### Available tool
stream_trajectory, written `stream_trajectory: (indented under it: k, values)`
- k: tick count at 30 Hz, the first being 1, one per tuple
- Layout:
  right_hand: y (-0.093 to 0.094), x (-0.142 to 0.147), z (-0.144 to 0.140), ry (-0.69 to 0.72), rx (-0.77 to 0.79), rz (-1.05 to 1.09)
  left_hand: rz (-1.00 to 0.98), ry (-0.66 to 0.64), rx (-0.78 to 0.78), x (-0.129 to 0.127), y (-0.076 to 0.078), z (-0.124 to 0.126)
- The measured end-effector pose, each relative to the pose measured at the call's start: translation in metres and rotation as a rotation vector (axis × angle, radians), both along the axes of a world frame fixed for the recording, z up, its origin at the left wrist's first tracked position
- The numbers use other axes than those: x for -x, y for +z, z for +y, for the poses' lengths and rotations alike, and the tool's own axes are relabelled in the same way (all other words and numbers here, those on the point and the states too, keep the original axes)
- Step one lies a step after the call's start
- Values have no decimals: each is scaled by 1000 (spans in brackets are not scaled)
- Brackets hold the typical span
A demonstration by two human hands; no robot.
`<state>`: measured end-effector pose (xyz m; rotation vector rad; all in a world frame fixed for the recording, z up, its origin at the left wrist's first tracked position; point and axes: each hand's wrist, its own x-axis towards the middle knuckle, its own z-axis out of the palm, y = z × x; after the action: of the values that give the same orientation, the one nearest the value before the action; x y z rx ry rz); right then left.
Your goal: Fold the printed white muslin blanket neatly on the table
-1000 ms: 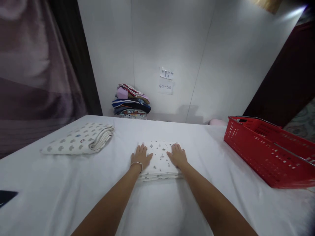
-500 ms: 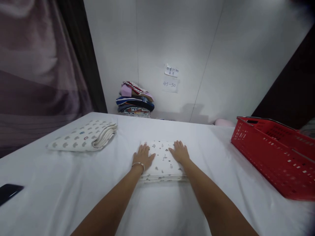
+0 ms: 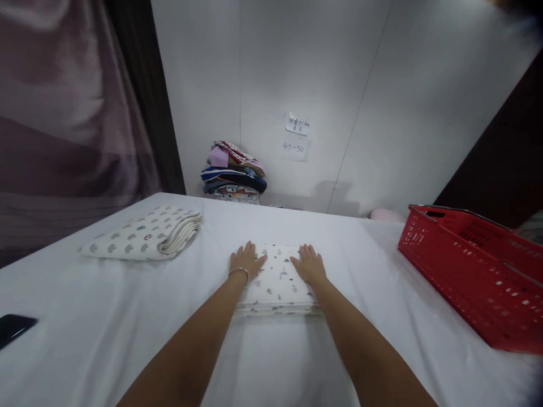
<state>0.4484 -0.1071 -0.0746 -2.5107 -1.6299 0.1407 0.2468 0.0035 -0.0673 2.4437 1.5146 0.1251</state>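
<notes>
A folded white cloth (image 3: 278, 280) with small grey prints lies in front of me, its layered folds showing along the near edge. My left hand (image 3: 246, 263), with a silver bracelet at the wrist, rests flat on the cloth's left side, fingers stretched out. On the cloth's right side lies my right hand (image 3: 310, 264), also flat with its fingers pointing away from me. Neither hand grips anything. To the left sits a second folded cloth (image 3: 144, 234), cream with grey mushroom-like shapes, its stacked folds turned toward the right.
A red plastic basket (image 3: 470, 277) stands at the table's right. A dark phone-like object (image 3: 14, 329) lies at the left edge. Beyond the white-covered table (image 3: 169, 316) are a pile of folded fabrics (image 3: 234, 175) and paper signs (image 3: 296, 148) on the wall.
My left hand has shifted slightly up and left along the cloth's edge. My right hand stays nearly where it was. The view has tilted a little.
</notes>
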Motion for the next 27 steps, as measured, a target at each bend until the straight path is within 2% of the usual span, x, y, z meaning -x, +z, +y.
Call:
stream_trajectory:
  k: [7,13,16,19,23,27]
  values:
    - [-3,-1,1,1,-30,-1,-15,4,-1,0,-5,2]
    - [17,0,2,-4,81,61,30,-44,84,9,12,-1]
    - [24,3,-13,21,68,90,33,-146,38,26,16,-21]
    - [17,9,-42,70,10,48,22,-221,-38,44,7,-45]
    - [1,13,-73,65,-27,42,-46,-201,-69,56,-6,-64]
    - [-2,11,-77,64,-47,69,-67,-181,-71,55,-4,-66]
